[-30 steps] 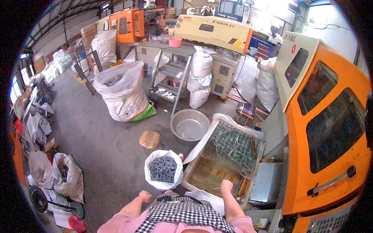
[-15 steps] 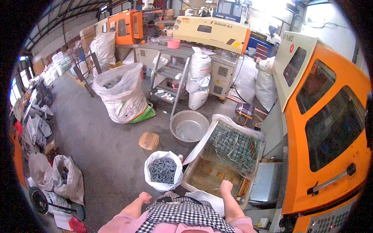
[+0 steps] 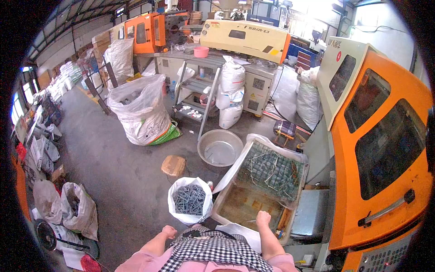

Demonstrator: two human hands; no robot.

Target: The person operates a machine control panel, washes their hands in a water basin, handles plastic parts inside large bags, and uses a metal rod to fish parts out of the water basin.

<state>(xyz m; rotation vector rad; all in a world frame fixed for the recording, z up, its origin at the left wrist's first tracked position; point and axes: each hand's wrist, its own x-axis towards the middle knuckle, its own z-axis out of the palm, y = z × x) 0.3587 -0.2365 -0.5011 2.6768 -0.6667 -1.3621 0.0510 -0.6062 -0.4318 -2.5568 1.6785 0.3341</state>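
My left hand (image 3: 169,232) is curled closed beside the checked apron (image 3: 213,247), with nothing showing in it. A white sack (image 3: 172,201) full of small grey plastic parts (image 3: 189,199) stands just ahead of it. Over the near right part of a shallow water tub (image 3: 222,213), my right hand (image 3: 263,219) is held as a fist, and no object shows in it. Murky brownish water fills the near part of that tub. Across its far part lies a green net-like mat (image 3: 271,170) with pale thin strands on top.
A metal basin (image 3: 220,148) and a wooden stool (image 3: 174,165) stand beyond the sack. The orange machine (image 3: 385,149) closes off the right side. Farther off are a large open bag (image 3: 140,113), a step ladder (image 3: 199,93) and stacked white sacks (image 3: 232,97).
The view has shifted very slightly. Both hands keep their places and their closed shape.
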